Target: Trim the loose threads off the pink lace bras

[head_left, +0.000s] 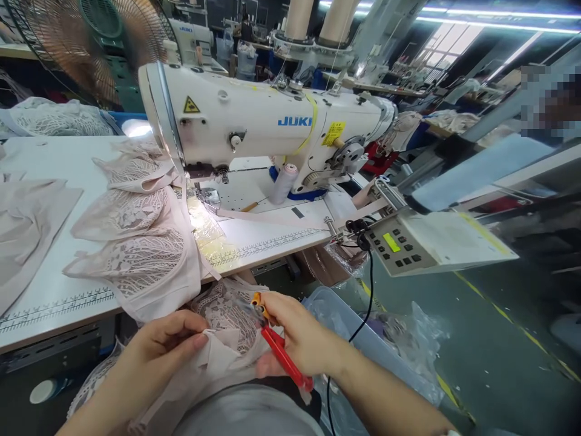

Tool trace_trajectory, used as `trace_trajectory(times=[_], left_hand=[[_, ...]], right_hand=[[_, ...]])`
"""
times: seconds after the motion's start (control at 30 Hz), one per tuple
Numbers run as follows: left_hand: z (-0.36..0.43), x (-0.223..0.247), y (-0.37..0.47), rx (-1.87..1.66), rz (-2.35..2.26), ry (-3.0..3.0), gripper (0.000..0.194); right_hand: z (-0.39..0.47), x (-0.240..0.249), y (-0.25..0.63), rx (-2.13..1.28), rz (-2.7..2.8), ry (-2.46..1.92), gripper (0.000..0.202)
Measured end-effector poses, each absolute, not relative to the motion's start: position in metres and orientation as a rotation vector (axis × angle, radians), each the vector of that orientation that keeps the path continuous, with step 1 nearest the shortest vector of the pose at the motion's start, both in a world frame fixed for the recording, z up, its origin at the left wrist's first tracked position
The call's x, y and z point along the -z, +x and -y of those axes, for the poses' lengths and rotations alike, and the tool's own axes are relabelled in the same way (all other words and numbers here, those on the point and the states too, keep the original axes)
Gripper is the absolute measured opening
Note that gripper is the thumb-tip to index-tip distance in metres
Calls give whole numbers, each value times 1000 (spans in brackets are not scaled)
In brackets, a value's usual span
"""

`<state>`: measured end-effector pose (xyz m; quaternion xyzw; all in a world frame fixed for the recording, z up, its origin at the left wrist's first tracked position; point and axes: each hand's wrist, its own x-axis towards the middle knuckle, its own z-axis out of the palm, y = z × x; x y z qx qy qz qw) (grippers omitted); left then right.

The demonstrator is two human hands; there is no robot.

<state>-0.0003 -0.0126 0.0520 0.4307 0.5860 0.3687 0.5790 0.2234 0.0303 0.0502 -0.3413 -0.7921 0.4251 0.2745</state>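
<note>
My left hand (166,348) pinches the edge of a pale beige lace bra (227,363) between thumb and fingertips, over my lap. In my right hand (299,333) is a pair of thread snips (285,360) with a red handle and an orange finger loop. Their blades point up and left over the lace, partly blurred. The right fingers also rest against the fabric. More lace bra pieces (154,254) lie strung in a row on the table by the needle, hanging over the edge toward my left hand.
A white JUKI sewing machine (254,121) stands on the white table (263,236). A thread spool (285,183) sits beneath its arm. A control box (399,242) juts out at right, above a clear plastic bin (322,300). A black cable hangs beside my right arm. A fan (100,36) stands behind.
</note>
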Motion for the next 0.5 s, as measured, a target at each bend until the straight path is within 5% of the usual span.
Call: trace_trajectory(times=[0.17, 0.37, 0.5], left_hand=[[17, -58, -2, -796, -1421, 1174, 17], [7, -95, -12, -563, -1417, 1466, 26], [-2, -105, -3, -545, -1253, 1322, 31]], right_hand=[[-15, -41, 200, -1320, 1865, -1011, 46], [-15, -60, 190, -1946, 1476, -952, 46], [-26, -84, 211, -1907, 1560, -918, 35]])
